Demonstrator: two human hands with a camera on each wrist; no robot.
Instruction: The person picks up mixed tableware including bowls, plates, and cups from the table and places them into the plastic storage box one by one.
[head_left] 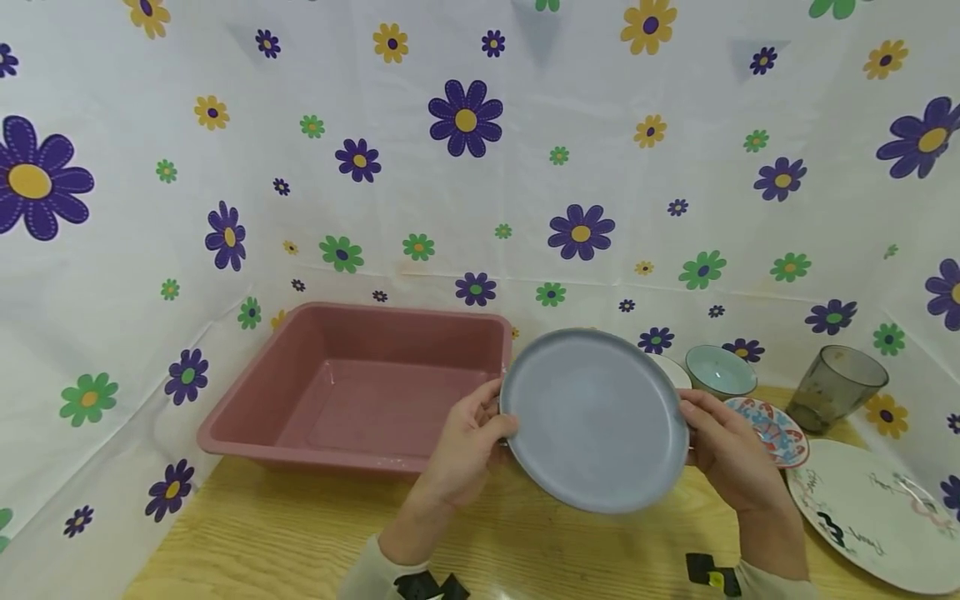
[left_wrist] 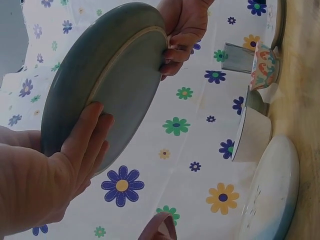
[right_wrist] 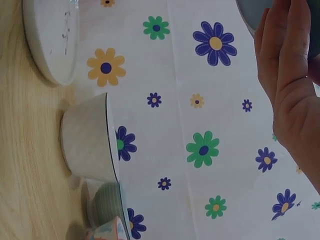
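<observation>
Round grey-blue plate [head_left: 596, 419] held up by both hands, centre of the head view

Left hand [head_left: 467, 446] and right hand [head_left: 726, 450] pinch opposite rims – thumbs in front, fingers curled behind – of the smooth glazed disc, tilted above the pale wooden table [head_left: 262, 542], beside the rectangular pink plastic tub [head_left: 360, 387]

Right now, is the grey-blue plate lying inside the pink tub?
No, both hands, the left hand and the right hand, hold the grey-blue plate tilted in the air, beside the pink tub.
</observation>
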